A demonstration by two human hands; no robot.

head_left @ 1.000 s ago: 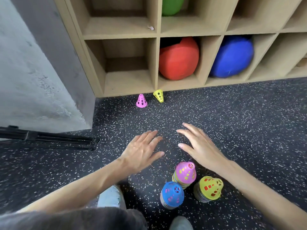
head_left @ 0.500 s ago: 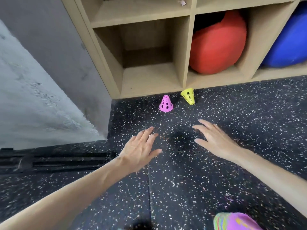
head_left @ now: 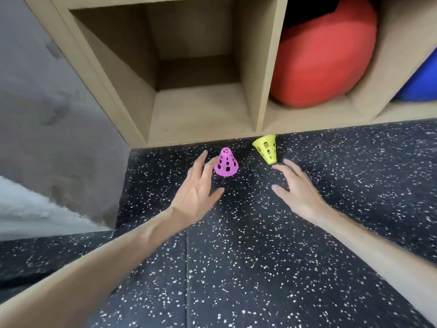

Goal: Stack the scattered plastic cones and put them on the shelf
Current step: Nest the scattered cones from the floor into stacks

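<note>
We see the pink cone upright on the speckled floor, just before the shelf. The yellow cone lies tipped beside it. Our left hand reaches beside the pink cone, fingers spread wide; our right hand, fingers also spread, nears the yellow one.

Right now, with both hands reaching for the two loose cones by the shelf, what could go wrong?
1. The yellow perforated plastic cone lies tipped against the wooden shelf base; the right hand might roll it away.
2. The open left hand approaches the upright pink perforated plastic cone from the side and could topple it.
</note>
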